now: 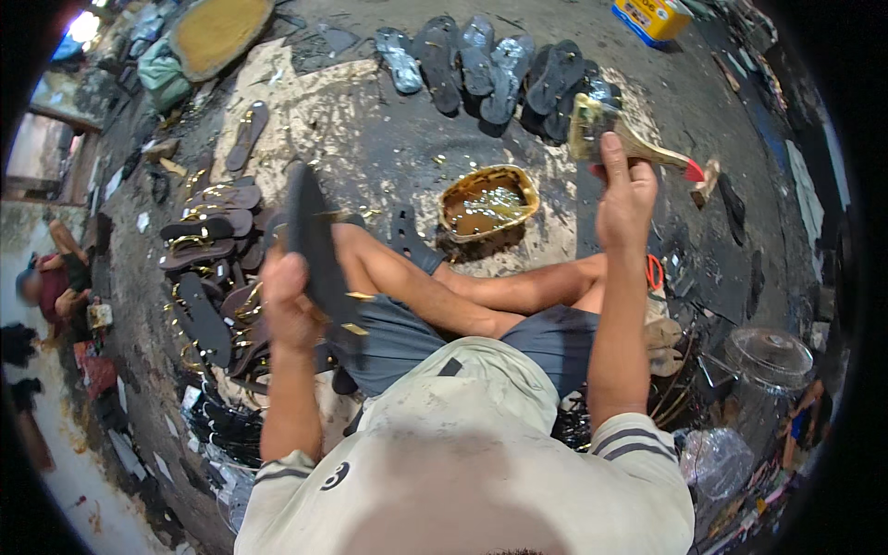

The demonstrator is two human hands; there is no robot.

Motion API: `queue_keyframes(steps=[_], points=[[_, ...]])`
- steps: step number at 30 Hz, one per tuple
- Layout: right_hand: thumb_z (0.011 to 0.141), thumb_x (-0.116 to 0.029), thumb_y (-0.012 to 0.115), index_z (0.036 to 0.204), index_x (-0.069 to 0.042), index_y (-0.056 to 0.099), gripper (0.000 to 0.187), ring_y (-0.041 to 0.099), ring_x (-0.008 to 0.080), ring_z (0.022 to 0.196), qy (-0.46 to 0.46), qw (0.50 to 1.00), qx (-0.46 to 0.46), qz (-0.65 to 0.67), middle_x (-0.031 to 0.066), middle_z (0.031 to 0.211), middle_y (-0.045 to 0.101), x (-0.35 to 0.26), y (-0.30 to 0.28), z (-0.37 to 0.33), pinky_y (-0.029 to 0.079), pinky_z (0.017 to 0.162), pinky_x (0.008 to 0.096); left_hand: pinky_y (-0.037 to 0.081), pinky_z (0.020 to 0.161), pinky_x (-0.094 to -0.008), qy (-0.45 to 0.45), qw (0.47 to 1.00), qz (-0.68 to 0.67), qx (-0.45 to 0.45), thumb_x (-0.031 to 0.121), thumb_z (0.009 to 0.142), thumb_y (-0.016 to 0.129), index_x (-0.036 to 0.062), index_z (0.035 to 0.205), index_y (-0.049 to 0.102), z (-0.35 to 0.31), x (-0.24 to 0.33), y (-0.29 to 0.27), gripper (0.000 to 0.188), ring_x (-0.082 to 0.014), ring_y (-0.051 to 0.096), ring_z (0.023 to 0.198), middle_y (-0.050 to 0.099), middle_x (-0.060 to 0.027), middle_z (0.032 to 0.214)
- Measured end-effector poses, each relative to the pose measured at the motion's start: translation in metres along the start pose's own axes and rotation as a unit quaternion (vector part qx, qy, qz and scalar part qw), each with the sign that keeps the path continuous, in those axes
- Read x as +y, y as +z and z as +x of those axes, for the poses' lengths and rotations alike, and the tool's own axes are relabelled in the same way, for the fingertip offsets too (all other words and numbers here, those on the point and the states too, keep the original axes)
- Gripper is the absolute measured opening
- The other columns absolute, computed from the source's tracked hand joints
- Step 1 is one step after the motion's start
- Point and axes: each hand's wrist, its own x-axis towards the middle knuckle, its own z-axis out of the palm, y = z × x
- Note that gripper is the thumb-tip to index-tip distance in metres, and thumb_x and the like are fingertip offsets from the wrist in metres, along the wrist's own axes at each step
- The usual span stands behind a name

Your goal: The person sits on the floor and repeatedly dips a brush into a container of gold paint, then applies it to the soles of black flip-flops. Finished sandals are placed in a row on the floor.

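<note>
My left hand (285, 291) is closed round a black sandal (319, 250), held on edge, with gold bits on its side; motion smears it a little. In my right hand (624, 194) is a wide paintbrush (629, 139), gripped by the thumb and fingers. Its pale handle ends in a red tip and points right, while the bristle end, stained brownish, points left. Between the two hands, beyond my crossed legs, stands a bowl (488, 225) with shiny brown liquid in it and a smeared rim. Neither the brush nor the sandal touches the bowl.
Several dark soles (476, 69) lie in a row at the far side. A pile of sandals with gold straps (208, 231) spreads on the left, and a single sandal (247, 136) lies beyond it. A yellow container (652, 18) stands far right. Another person (60, 282) is at far left.
</note>
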Motion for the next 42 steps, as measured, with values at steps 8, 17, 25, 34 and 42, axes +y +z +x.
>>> queue_keyframes(steps=[8,17,25,34,42], points=[[0.092,-0.018,0.072,0.114,0.002,0.068,0.030,0.065,0.0168,0.091,0.023,0.960,-0.279,-0.017,0.0108,0.103,0.071,0.027,0.100,-0.114,0.051,0.079,0.0317,0.051,0.099,-0.0391,-0.055,0.972,-0.226,-0.037,0.063,0.097,0.046,0.0069,0.134,0.054,0.007,-0.062,0.074,0.067,-0.0212,0.062,0.114,0.063,-0.0070,0.124],[0.089,-0.010,0.070,0.112,-0.001,0.068,0.024,0.066,0.0288,0.096,-0.226,0.929,-0.284,-0.074,0.0152,0.106,0.068,0.017,0.109,-0.103,0.051,0.082,0.0363,0.046,0.106,-0.0427,-0.033,0.957,-0.276,-0.089,0.063,0.096,0.046,0.0072,0.140,0.049,0.007,-0.066,0.072,0.071,-0.0263,0.059,0.118,0.059,-0.0106,0.133],[0.088,-0.013,0.072,0.114,-0.004,0.070,0.028,0.065,0.0265,0.101,-0.136,0.942,-0.296,-0.075,0.0143,0.108,0.068,0.014,0.101,-0.081,0.048,0.094,0.0338,0.045,0.106,-0.0409,-0.065,0.906,-0.390,-0.152,0.068,0.097,0.037,0.0074,0.139,0.050,0.012,-0.079,0.064,0.075,-0.0267,0.058,0.120,0.059,-0.0105,0.133],[0.090,-0.024,0.071,0.111,0.001,0.068,0.034,0.067,0.0330,0.101,0.017,0.896,-0.356,-0.264,0.0200,0.111,0.070,0.106,0.053,-0.039,0.051,0.088,0.0412,0.057,0.086,-0.0416,-0.117,0.950,-0.280,-0.077,0.072,0.094,0.039,0.0057,0.144,0.045,-0.034,-0.072,0.060,0.083,-0.0310,0.064,0.108,0.060,-0.0173,0.130],[0.085,-0.029,0.072,0.099,-0.007,0.071,0.027,0.065,0.0371,0.093,-0.101,0.762,-0.381,-0.514,0.0172,0.095,0.070,0.190,0.035,-0.004,0.050,0.086,0.0472,0.054,0.071,-0.0385,-0.182,0.946,-0.266,-0.027,0.082,0.088,0.037,0.0072,0.145,0.043,-0.089,-0.085,0.027,0.094,-0.0283,0.064,0.088,0.058,-0.0193,0.129]])
